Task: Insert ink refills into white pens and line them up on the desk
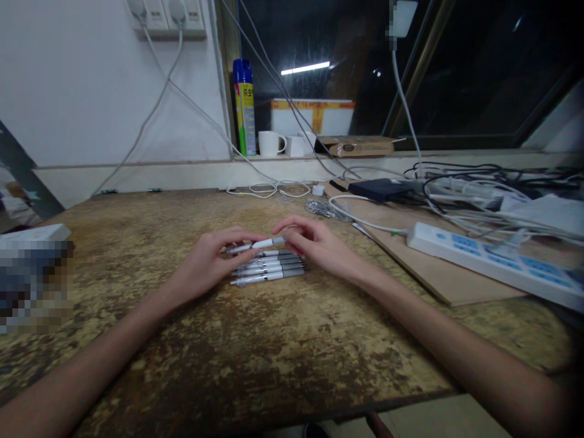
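Several grey and white pens (269, 269) lie side by side in a row on the worn wooden table (255, 353). My left hand (214, 258) pinches one more white pen (255, 245) just above the row, near its far side. My right hand (314, 240) meets that same pen at its right end, fingers curled around the tip. Both hands hover over the row, touching the top of it.
A white power strip (493, 261) lies on a board (438, 280) at the right, with tangled cables (479, 182) behind it. On the sill stand a blue and yellow spray can (244, 106), white mugs (270, 143) and a box (312, 115). A blurred object lies at the left edge.
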A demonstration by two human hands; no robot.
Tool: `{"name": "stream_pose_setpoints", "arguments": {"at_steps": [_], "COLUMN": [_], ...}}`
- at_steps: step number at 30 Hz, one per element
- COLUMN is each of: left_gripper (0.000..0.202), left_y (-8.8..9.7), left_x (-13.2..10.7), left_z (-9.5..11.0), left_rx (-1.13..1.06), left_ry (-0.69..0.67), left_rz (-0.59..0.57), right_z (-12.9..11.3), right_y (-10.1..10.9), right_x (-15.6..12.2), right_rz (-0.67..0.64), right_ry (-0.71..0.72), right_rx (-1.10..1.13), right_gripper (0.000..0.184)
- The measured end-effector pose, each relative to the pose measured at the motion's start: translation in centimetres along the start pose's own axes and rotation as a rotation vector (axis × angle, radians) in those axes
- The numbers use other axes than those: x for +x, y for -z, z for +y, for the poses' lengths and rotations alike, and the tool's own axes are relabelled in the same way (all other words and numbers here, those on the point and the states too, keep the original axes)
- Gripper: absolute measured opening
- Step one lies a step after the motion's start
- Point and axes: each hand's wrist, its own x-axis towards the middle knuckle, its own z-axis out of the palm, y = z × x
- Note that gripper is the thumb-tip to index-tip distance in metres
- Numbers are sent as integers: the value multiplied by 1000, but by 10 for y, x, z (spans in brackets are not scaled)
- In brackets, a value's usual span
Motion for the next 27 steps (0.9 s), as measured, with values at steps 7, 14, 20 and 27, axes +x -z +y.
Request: {"name": "stream_pose_setpoints", "arguments": {"at_steps": [7,14,20,27], "left_gripper": [26,24,34,29], "left_y": [0,4,5,-5], "left_x": [0,0,4,7], "left_z": [-2,2,5,-7], "left_rx": [8,18,-285,-766], "left_ry": [-11,3,309,351], "left_rz": [16,48,213,298], "right_z": [0,-7,-3,-2], "right_y": [-1,-2,-7,-15], "right_x": [-1,-2,0,1], "right_rz": [-28,-18,-59,0], "right_ry": [-38,-68,-96,55], "right_rx": [28,68,175,-5], "right_gripper": [30,28,29,21]}}
